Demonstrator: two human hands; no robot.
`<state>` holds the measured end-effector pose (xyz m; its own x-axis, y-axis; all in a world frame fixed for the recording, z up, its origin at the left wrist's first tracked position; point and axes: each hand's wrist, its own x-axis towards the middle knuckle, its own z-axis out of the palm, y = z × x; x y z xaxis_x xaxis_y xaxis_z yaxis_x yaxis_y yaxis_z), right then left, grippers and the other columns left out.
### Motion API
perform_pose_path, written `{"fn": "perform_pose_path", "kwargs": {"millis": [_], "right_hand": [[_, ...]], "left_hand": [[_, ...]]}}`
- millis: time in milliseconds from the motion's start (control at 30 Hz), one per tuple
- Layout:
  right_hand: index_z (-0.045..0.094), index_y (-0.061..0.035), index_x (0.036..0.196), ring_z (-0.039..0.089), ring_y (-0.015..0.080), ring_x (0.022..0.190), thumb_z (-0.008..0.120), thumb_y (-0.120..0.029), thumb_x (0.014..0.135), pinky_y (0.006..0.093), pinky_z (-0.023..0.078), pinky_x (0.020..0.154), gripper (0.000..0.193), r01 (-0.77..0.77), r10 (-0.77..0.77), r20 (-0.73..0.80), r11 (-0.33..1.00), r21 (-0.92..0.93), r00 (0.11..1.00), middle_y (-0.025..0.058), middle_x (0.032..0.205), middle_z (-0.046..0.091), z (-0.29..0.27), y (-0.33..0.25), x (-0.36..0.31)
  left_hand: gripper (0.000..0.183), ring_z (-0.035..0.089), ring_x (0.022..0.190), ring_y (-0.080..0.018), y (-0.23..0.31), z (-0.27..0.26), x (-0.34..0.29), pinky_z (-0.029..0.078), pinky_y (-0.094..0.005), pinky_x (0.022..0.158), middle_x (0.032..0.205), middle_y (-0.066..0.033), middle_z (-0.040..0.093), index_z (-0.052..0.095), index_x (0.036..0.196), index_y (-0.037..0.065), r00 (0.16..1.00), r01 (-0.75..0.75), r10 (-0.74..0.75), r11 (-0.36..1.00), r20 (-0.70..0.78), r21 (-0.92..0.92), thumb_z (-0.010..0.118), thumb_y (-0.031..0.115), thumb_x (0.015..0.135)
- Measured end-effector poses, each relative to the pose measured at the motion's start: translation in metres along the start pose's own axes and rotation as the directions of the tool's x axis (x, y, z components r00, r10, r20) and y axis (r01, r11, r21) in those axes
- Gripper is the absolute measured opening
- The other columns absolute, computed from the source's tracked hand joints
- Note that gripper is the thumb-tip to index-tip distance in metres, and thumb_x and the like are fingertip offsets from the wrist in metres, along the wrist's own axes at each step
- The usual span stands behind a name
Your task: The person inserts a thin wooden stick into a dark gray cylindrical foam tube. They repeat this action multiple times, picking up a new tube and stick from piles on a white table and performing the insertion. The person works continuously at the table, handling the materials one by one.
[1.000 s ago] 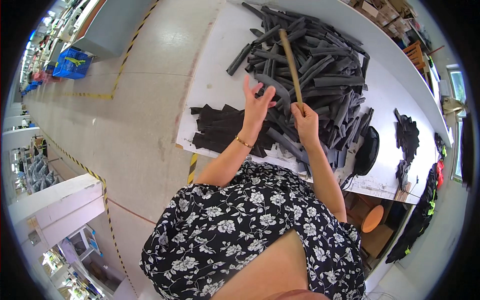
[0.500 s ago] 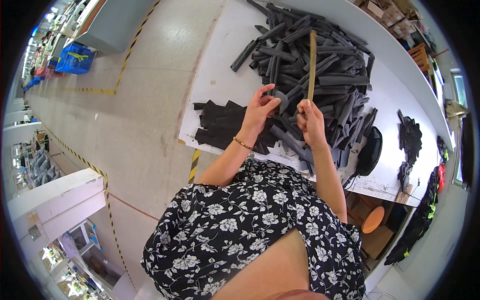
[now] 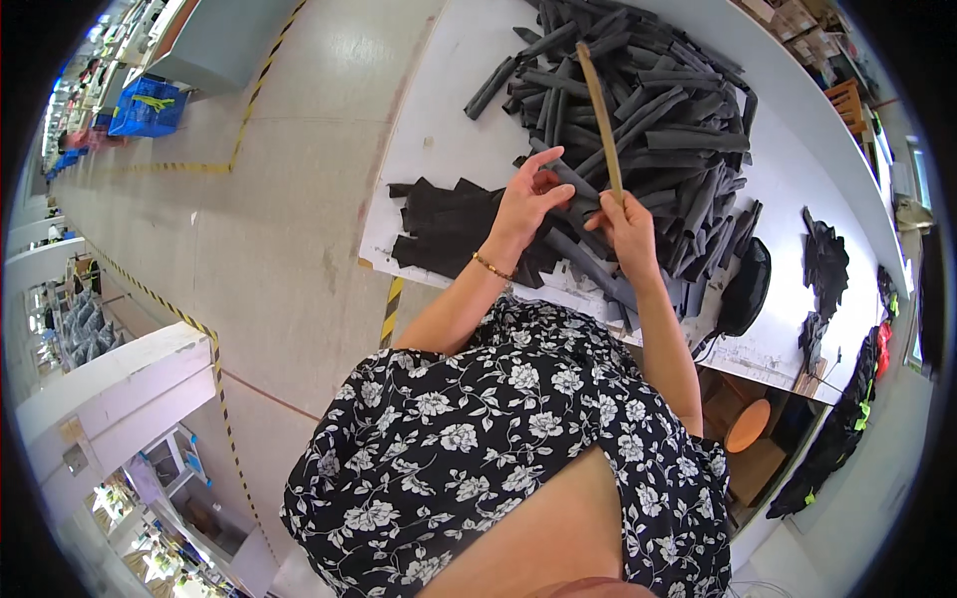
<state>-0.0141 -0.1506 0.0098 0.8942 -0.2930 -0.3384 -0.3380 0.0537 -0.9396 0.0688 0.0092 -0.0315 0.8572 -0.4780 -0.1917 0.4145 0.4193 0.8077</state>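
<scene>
My right hand [image 3: 630, 227] is wrapped round the lower end of a thin wooden stick [image 3: 602, 120], which points away from me and leans a little left. My left hand [image 3: 528, 204], with a beaded bracelet at its wrist, is beside it to the left. Its index finger and thumb are spread apart, the other fingers are bent, and I see nothing gripped in it. A dark grey fabric tube [image 3: 578, 189] lies between the two hands; whether either touches it is unclear. Beyond them is a large pile of similar dark tubes [image 3: 688, 140].
Flat black fabric pieces [image 3: 439, 227] lie in a stack on the white table [image 3: 439, 120], left of my hands. To the right are a black pouch-like thing [image 3: 746, 289] and more dark pieces [image 3: 825, 264]. An orange round stool [image 3: 747, 426] stands below the table. A raised white edge [image 3: 797, 110] borders the far right.
My left fingers have spread, and the grey piece seen at their tips is no longer there. The stick's far end has swung left, with my right hand still round it.
</scene>
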Motion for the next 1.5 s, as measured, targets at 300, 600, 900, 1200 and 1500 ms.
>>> {"fn": "perform_pose_path", "kwargs": {"millis": [300,600,900,1200,1500], "right_hand": [[0.055,-0.0085,0.120,0.057,0.0238,0.063,0.057,-0.026,0.096,0.0339,0.044,0.061,0.030,0.041,-0.274,-0.201,0.680,-0.732,0.940,0.0137,0.070,0.057,-0.100,0.014,-0.038],[0.061,-0.0066,0.108,0.062,0.0364,0.070,0.054,-0.023,0.096,0.0382,0.047,0.065,0.021,0.032,-0.083,-0.034,0.688,-0.725,0.996,0.0206,0.076,0.061,-0.096,0.027,-0.066],[0.066,-0.0057,0.103,0.063,0.0336,0.068,0.059,-0.017,0.092,0.0379,0.047,0.063,0.018,0.199,-0.149,0.134,0.639,-0.743,0.980,0.0188,0.075,0.064,-0.093,0.005,-0.067],[0.067,-0.0041,0.102,0.064,0.0323,0.071,0.061,-0.016,0.091,0.0367,0.048,0.064,0.017,0.222,-0.137,0.175,0.644,-0.732,0.975,0.0175,0.079,0.066,-0.095,-0.011,-0.060],[0.068,-0.0044,0.101,0.064,0.0293,0.070,0.062,-0.017,0.091,0.0354,0.048,0.065,0.018,0.231,-0.144,0.181,0.641,-0.732,0.973,0.0157,0.078,0.066,-0.101,-0.019,-0.062]], "left_hand": [[0.019,0.062,0.077,-0.0212,-0.043,-0.098,-0.016,0.051,-0.0314,0.071,0.089,-0.0085,0.061,0.067,0.094,0.006,0.988,-0.095,0.148,0.422,0.035,0.902,0.074,0.010,0.077],[0.017,0.056,0.093,-0.0299,-0.080,-0.120,0.007,0.048,-0.0391,0.082,0.085,-0.0058,0.061,0.069,0.078,0.009,0.963,-0.154,0.232,0.054,0.138,0.987,0.080,0.016,0.067],[0.018,0.055,0.087,-0.0251,-0.021,-0.111,-0.003,0.047,-0.0352,0.080,0.088,-0.0035,0.064,0.076,0.089,0.012,0.955,-0.270,0.206,0.302,0.214,0.914,0.078,0.018,0.073],[0.024,0.057,0.085,-0.0229,-0.003,-0.099,-0.002,0.047,-0.0334,0.079,0.082,-0.0038,0.063,0.066,0.074,0.007,0.968,-0.246,0.140,0.403,0.206,0.881,0.085,0.016,0.063],[0.021,0.056,0.084,-0.0201,0.001,-0.096,0.003,0.046,-0.0322,0.078,0.081,-0.0012,0.065,0.069,0.074,0.007,0.960,-0.277,0.089,0.419,0.264,0.865,0.085,0.014,0.063]]}}
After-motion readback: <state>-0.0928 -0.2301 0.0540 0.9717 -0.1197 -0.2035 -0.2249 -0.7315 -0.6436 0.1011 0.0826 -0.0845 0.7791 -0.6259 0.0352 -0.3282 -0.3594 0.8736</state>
